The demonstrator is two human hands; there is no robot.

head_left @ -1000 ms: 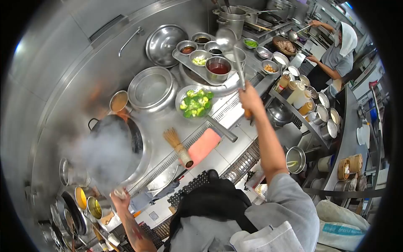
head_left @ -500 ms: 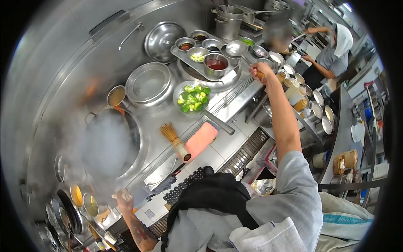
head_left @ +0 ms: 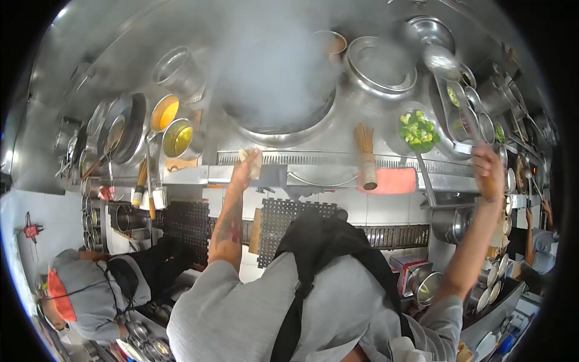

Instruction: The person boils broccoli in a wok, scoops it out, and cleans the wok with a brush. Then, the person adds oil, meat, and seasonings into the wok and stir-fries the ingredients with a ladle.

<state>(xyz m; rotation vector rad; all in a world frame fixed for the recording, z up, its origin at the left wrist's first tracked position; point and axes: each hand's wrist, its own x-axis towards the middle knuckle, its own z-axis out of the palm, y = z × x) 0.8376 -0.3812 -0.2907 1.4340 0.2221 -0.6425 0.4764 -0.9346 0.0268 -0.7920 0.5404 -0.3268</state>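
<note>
My right hand [head_left: 487, 172] is closed round the wooden handle of a ladle. The ladle's metal bowl [head_left: 441, 62] is at the far end of the tray [head_left: 442, 111] of sauce and ingredient bowls, in front of the domed lid [head_left: 431, 30]. My left hand [head_left: 244, 166] grips a pale folded cloth [head_left: 256, 165] at the front edge of the range, near the wok [head_left: 283, 130]. Thick steam hides most of the wok and its contents. Between my hands, broccoli [head_left: 418, 131] sits in a long-handled strainer [head_left: 426, 178].
A bamboo brush [head_left: 366, 157] and a pink cloth [head_left: 392, 181] lie on the front edge. Left of the wok are containers of orange liquid [head_left: 164, 113] and yellow liquid [head_left: 179, 140]. One person [head_left: 102, 289] bends at lower left; another [head_left: 543, 241] is at far right.
The view has swung left, bringing a bending person into sight. The ladle's bowl has shifted from over the tray's near side toward the lid. Both hands keep their hold.
</note>
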